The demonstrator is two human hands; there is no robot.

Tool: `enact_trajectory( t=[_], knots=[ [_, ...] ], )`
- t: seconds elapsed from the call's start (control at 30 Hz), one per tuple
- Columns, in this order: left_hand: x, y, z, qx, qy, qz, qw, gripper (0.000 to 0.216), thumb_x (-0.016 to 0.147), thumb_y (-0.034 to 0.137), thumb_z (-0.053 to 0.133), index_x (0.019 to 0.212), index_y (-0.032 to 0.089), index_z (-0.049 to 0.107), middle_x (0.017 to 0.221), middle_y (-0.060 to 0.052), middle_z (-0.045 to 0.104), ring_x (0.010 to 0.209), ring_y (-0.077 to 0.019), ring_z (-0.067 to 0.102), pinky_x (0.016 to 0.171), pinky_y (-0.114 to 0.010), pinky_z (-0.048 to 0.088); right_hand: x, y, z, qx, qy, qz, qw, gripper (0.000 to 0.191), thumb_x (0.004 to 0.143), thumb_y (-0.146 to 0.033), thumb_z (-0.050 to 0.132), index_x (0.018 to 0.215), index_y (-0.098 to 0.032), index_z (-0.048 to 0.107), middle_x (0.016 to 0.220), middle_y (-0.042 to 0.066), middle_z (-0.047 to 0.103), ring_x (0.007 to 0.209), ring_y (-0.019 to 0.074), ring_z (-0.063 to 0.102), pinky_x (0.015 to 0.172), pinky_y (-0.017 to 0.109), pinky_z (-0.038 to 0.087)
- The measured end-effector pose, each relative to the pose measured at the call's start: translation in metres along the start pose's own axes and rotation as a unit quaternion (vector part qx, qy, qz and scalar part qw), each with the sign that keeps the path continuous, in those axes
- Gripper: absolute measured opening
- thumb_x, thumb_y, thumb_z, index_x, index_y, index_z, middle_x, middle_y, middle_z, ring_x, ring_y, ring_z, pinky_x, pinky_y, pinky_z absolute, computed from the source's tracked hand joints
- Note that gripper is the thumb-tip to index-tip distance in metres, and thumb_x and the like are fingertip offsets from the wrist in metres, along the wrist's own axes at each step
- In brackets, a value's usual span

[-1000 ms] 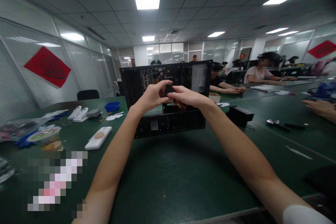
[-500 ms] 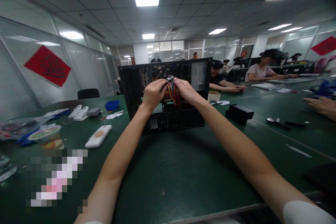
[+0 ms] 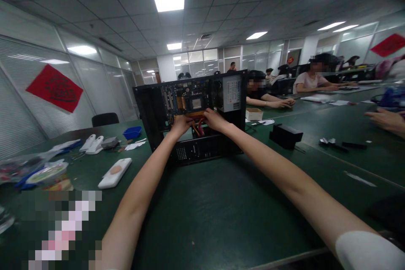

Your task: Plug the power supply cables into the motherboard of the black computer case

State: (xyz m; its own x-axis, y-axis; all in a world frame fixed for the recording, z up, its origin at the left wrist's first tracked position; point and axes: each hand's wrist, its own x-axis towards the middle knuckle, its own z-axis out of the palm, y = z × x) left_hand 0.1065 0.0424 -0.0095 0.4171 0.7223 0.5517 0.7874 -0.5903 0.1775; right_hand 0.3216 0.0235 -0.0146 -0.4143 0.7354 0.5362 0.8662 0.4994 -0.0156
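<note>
An open black computer case (image 3: 148,109) stands on the green table (image 3: 228,202), its motherboard (image 3: 186,99) facing me and a grey power supply (image 3: 231,92) at its upper right. Both my arms reach into the case. My left hand (image 3: 181,125) and my right hand (image 3: 214,119) are curled, close together, around a bundle of red, yellow and black wires (image 3: 199,127) just under the motherboard. The fingertips are partly hidden by the hands and the wires.
A white phone-like device (image 3: 114,173) lies left of the case, with white handsets (image 3: 91,143), a blue tray (image 3: 132,132) and bagged items (image 3: 34,168) beyond. A black box (image 3: 285,136) sits to the right. Other people sit at the far table; another person's hand (image 3: 384,119) rests at the right edge.
Both hands moved down and deeper into the case with the wire bundle, from in front of the motherboard to just below it. The connector held up earlier is no longer visible.
</note>
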Motion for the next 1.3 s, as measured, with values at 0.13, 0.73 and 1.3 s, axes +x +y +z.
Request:
enact_trajectory(
  t=[0.13,0.73,1.3],
  knots=[
    [0.014,-0.010,0.005,0.035,-0.092,0.034,0.995,0.023,0.090,0.017,0.067,0.106,0.017,0.083,0.101,-0.007,0.081,0.094,-0.0213,0.074,0.085,-0.026,0.051,-0.001,0.010,0.009,0.007,-0.022,0.003,1.000,0.024,0.093,-0.014,0.059,0.111,-0.009,0.073,0.123,0.018,0.068,0.113,0.0250,0.064,0.094,0.029,0.047],
    [0.012,0.005,0.014,0.146,-0.114,0.053,0.981,0.026,0.093,0.019,0.065,0.112,0.018,0.082,0.107,-0.014,0.079,0.103,-0.0267,0.074,0.091,-0.032,0.053,0.000,0.011,0.015,-0.009,-0.049,-0.047,0.998,0.020,0.089,-0.018,0.065,0.104,-0.011,0.076,0.112,0.015,0.072,0.105,0.0245,0.068,0.082,0.027,0.046],
    [-0.068,0.095,0.007,0.199,-0.104,-0.039,0.974,0.064,0.099,0.068,0.044,0.113,0.012,0.071,0.099,-0.020,0.076,0.093,-0.0347,0.074,0.080,-0.039,0.055,-0.003,0.014,0.010,-0.019,-0.068,-0.063,0.996,0.019,0.092,-0.021,0.066,0.105,-0.010,0.074,0.114,0.016,0.070,0.104,0.0255,0.067,0.077,0.027,0.044]
  ],
)
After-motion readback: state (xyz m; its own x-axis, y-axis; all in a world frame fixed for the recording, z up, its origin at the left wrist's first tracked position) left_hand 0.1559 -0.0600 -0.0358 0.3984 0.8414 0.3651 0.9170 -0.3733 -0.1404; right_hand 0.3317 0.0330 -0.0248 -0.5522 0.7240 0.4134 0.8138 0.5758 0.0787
